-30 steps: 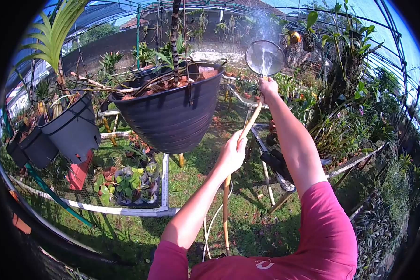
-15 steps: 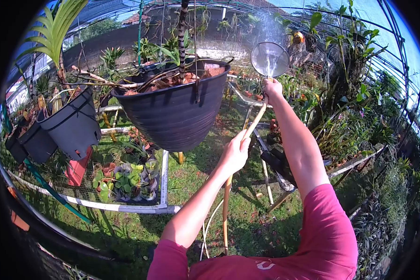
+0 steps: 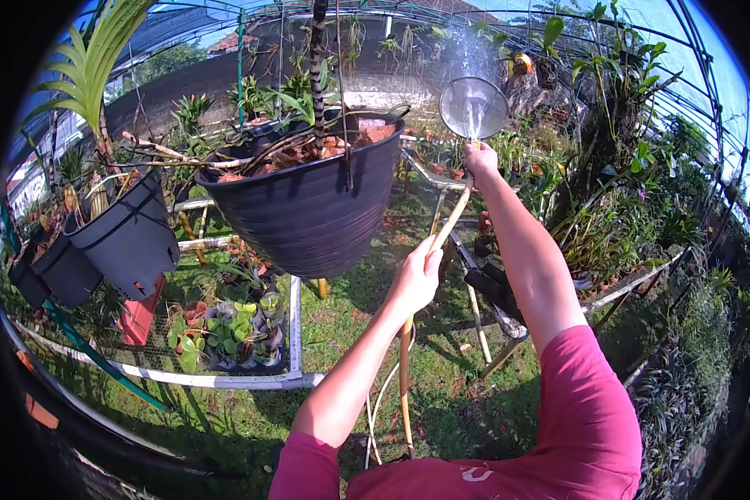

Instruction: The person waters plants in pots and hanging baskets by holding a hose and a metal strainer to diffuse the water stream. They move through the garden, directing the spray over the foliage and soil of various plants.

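Observation:
My right hand (image 3: 481,160), arm stretched far forward, is closed around the end of a pale yellow garden hose just below a round spray head (image 3: 473,108). Water sprays up and away from the head. Lower down, my left hand (image 3: 417,273) grips the garden hose (image 3: 452,218), which drops past it toward the ground near my body. Left of both hands hangs a large black pot (image 3: 304,212), holding a dark-stemmed plant and reddish chunks; neither hand touches it.
Grey pots (image 3: 129,237) with a palm-like plant hang at the left. A white pipe frame (image 3: 295,333) surrounds small potted plants (image 3: 235,329) below. Dense orchid-like plants (image 3: 617,208) stand on a rack at right. Grass (image 3: 342,325) covers the ground.
The spray head and both hands appear slightly further left and lower in view. The large pot has also shifted a little left and down. Water keeps flowing; both grips look the same.

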The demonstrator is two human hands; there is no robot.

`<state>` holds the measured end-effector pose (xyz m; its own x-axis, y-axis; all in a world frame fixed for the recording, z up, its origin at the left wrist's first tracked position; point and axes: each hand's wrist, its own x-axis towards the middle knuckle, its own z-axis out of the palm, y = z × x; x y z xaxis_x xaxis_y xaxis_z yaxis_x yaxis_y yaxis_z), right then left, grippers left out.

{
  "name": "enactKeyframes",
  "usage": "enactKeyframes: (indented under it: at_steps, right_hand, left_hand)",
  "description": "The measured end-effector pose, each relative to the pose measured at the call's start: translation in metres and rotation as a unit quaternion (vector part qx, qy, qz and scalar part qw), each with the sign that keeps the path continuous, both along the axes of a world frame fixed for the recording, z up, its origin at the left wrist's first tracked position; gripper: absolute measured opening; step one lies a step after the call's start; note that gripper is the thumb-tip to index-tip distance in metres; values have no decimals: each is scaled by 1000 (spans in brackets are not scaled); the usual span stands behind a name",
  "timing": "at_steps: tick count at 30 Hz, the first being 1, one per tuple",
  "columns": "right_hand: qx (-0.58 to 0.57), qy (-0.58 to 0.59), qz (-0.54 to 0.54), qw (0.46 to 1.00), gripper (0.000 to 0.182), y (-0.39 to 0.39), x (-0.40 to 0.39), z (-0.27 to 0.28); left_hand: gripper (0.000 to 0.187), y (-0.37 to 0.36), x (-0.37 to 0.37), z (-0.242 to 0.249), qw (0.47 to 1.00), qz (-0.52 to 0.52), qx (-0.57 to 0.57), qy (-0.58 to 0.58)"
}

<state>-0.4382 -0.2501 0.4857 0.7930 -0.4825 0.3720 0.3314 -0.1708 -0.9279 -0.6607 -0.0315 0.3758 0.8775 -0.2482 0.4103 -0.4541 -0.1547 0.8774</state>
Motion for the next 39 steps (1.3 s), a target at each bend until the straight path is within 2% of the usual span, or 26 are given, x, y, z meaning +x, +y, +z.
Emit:
enactKeyframes:
  at_steps: [5,13,16,19,20,22,26,29,37,39]
  right_hand:
    - [26,21,12,999,21,4,-15,4]
    - [0,33,-20,999,23,2,-17,2]
    - [22,7,-20,1000,26,0,-21,1]
    - [27,25,-13,999,24,-9,-23,2]
    - [32,10,-20,999,23,-12,-24,2]
    - [43,-18,-32,998,23,-19,-26,0]
    - [44,-5,-91,995,23,-35,-40,0]
    - [6,-25,-134,991,24,-52,-34,-6]
    - [-19,-38,-90,995,23,-43,-38,3]
    - [-15,0,-73,997,23,-41,-41,1]
  left_hand:
    - [38,-4,7,-11,1000,11,-12,-24]
    - [38,-6,6,-12,999,5,-13,-38]
    - [38,-6,0,-7,1000,3,19,-3]
    - [38,-11,-2,-7,999,6,8,-43]
    - [39,-10,-3,-6,1000,-3,21,-12]
    - [39,-13,-5,-7,999,-4,20,-26]
    - [39,-21,-8,-7,1000,-12,24,-5]
    - [37,-28,-11,-9,999,-13,6,-41]
    - [38,-25,-20,-6,999,-14,14,-28]
    - [38,-23,-24,-3,999,-17,23,-23]
